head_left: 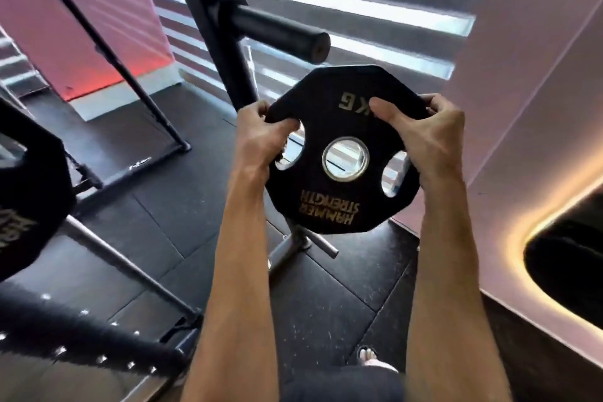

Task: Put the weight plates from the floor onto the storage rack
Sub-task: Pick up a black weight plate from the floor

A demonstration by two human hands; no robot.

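Observation:
A black octagonal weight plate (329, 206) with gold lettering and a steel-ringed centre hole is held up in front of me, face toward the camera. My left hand (261, 140) grips its left edge through a grip hole. My right hand (427, 137) grips its right edge, thumb across the face. The black storage rack post (215, 29) rises behind the plate, and its thick black peg (280, 33) sticks out to the right, just above the plate and bare.
Another black plate (29, 192) hangs on a rack at the left edge. A short silver peg (323, 245) juts from the rack base below the held plate. Black rubber floor tiles (137, 235), a slatted window blind behind, a white wall at right.

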